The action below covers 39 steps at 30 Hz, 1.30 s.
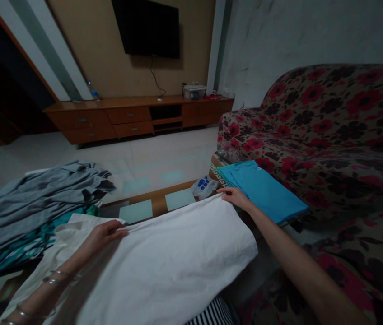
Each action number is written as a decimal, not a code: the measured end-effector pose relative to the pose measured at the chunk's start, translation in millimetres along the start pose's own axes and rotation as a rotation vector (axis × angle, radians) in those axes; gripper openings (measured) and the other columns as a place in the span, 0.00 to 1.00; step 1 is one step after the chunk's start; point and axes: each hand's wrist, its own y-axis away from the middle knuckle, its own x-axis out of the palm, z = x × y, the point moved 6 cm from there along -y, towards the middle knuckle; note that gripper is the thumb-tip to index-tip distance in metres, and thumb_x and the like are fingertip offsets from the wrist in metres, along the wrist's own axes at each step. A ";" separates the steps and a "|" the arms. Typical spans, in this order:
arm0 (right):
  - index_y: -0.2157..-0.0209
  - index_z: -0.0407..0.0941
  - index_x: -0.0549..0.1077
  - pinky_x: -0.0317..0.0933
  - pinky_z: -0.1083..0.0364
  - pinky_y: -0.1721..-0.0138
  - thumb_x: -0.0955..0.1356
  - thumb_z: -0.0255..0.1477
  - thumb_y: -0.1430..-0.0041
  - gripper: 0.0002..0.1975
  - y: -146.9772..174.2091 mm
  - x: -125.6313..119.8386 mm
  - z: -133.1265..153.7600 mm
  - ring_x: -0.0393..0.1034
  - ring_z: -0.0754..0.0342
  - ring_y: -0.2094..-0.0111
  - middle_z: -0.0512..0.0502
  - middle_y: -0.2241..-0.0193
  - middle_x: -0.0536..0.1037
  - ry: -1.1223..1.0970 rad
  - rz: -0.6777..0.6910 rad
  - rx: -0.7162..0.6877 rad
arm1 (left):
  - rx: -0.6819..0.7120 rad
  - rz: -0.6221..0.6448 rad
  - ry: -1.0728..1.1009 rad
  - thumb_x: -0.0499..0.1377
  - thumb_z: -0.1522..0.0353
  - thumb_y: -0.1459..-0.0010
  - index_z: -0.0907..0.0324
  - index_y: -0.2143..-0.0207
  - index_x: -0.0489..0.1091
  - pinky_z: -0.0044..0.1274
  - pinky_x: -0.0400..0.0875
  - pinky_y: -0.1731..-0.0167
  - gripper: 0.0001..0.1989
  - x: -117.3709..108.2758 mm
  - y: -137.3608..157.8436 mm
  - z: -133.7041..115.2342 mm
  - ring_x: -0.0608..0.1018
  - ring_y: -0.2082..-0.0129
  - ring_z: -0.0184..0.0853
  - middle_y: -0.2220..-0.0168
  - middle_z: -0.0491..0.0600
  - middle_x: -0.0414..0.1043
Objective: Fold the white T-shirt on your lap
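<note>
A large white cloth garment (178,253) stretches between my two hands, its near part hanging down toward my lap. My left hand (110,232) pinches its upper edge near the middle. At the upper right corner, my right hand (234,197) grips the same edge between thumb and fingers. Just right of that hand lies a flat folded blue garment (266,189), with a green edge showing beneath it. To the left is a loose heap of grey clothes (49,194) on teal patterned cloth (32,248). Whether the white cloth is a shirt, I cannot tell.
A glass-topped coffee table (159,201) carries the clothes and a white plastic bag with blue print (205,186). A floral sofa (313,117) stands on the right. Across the floor is a wooden TV cabinet (127,117) beneath a wall-mounted television (151,29).
</note>
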 end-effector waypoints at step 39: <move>0.57 0.37 0.76 0.60 0.48 0.56 0.56 0.20 0.39 0.19 -83.6 23.1 51.5 0.69 0.43 0.55 0.27 0.61 0.77 0.848 -0.221 0.258 | 0.127 -0.328 -0.862 0.47 0.69 0.38 0.62 0.64 0.72 0.37 0.61 0.57 0.14 -5.3 -39.0 -51.2 0.74 0.60 0.48 0.64 0.58 0.74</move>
